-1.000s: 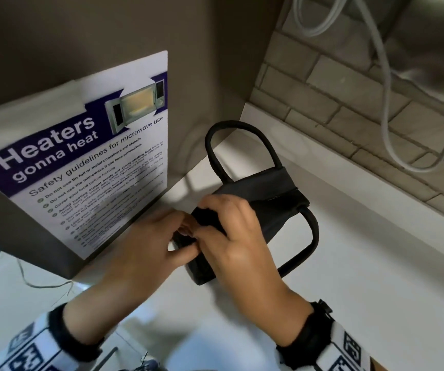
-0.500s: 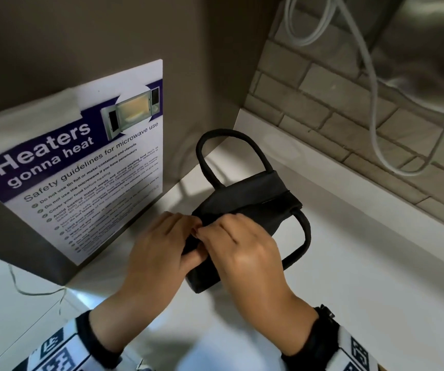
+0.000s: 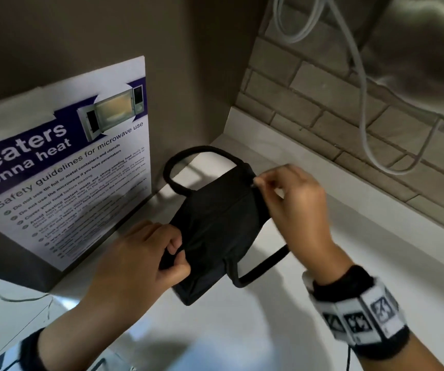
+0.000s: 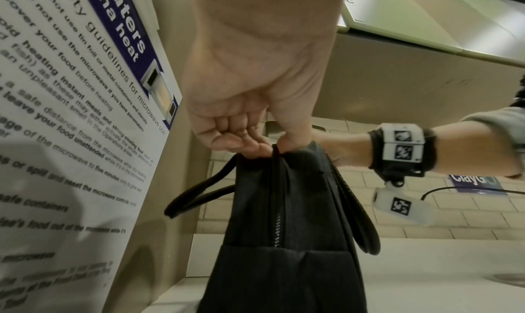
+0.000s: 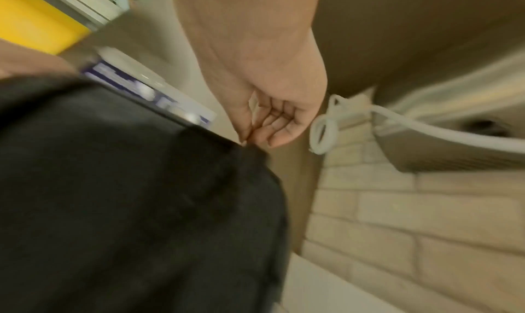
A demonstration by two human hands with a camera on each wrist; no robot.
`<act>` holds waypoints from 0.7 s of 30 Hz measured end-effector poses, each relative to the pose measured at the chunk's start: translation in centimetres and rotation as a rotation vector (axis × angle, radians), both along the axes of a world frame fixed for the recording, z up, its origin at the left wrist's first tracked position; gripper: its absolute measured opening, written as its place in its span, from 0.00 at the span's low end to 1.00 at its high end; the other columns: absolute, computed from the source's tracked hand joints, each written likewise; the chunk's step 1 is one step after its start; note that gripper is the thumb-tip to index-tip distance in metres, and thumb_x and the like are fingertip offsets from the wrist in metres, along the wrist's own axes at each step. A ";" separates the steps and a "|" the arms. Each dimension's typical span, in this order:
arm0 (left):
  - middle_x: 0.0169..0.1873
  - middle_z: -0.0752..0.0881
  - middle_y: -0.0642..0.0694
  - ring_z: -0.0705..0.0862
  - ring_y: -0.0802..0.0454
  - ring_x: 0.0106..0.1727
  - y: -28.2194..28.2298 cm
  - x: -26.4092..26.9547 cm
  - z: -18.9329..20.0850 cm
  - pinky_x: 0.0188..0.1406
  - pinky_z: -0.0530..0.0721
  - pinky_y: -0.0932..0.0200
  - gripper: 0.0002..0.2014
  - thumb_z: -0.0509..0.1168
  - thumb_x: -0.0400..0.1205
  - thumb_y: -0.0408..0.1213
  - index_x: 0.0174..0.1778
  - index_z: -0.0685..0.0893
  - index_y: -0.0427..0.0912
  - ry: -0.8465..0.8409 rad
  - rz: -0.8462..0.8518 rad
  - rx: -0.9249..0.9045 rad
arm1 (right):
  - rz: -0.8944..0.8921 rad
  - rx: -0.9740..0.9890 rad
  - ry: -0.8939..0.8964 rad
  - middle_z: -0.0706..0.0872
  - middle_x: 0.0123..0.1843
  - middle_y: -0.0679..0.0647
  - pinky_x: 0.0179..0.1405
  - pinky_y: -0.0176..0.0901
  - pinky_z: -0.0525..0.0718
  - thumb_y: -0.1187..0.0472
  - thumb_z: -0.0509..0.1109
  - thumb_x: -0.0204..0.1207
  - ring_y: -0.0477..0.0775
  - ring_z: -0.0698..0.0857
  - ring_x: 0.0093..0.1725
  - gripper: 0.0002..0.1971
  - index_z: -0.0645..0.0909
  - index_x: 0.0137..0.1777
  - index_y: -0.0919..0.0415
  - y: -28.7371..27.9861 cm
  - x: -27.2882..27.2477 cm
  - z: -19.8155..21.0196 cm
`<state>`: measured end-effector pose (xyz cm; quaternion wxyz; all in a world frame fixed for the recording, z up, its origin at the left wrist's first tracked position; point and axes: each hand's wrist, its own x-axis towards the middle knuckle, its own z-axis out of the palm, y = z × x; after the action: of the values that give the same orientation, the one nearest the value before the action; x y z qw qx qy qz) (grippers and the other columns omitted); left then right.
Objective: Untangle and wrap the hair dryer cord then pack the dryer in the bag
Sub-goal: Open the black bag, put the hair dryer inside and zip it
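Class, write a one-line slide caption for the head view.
Left hand grips the near end of a black bag on the counter while the right hand pinches at its far end.

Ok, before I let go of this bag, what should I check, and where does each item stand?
1. Left hand grips the bag's near end: ok.
2. Right hand pinches the far end of the zip: ok.
3. Zip fully shut: the teeth in the left wrist view are closed, the far end is hidden by fingers: cannot tell.
4. Dryer and cord inside: neither shows: cannot tell.
5. Handles clear of the zip: ok.
6. White wall cable apart from the bag: ok.
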<state>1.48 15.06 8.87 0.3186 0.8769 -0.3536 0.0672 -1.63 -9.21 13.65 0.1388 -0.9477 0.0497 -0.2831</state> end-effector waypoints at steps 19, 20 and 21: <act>0.24 0.73 0.57 0.65 0.57 0.29 -0.3 -0.9 0.1 0.23 0.70 0.60 0.06 0.61 0.65 0.44 0.29 0.74 0.46 0.015 0.007 0.026 | -0.365 1.081 0.402 0.74 0.29 0.59 0.38 0.51 0.69 0.73 0.64 0.64 0.58 0.72 0.37 0.07 0.74 0.27 0.66 -7.0 4.2 -12.6; 0.24 0.73 0.57 0.65 0.58 0.30 -0.2 -0.9 0.1 0.22 0.72 0.59 0.06 0.61 0.65 0.44 0.30 0.74 0.46 0.028 0.002 0.021 | -0.359 1.075 0.393 0.76 0.30 0.59 0.37 0.50 0.71 0.71 0.64 0.66 0.58 0.74 0.37 0.05 0.75 0.30 0.66 -6.8 3.7 -12.1; 0.26 0.72 0.58 0.66 0.58 0.30 -0.1 -0.9 0.2 0.22 0.73 0.58 0.06 0.61 0.65 0.44 0.31 0.74 0.47 0.044 -0.004 0.019 | -0.356 1.078 0.380 0.79 0.32 0.59 0.35 0.49 0.74 0.70 0.65 0.70 0.58 0.78 0.37 0.03 0.76 0.36 0.67 -6.7 3.1 -12.0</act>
<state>0.55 15.00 9.03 0.3181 0.8805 -0.3487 0.0438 1.44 -15.94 1.61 0.5390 -0.7548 0.3685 -0.0627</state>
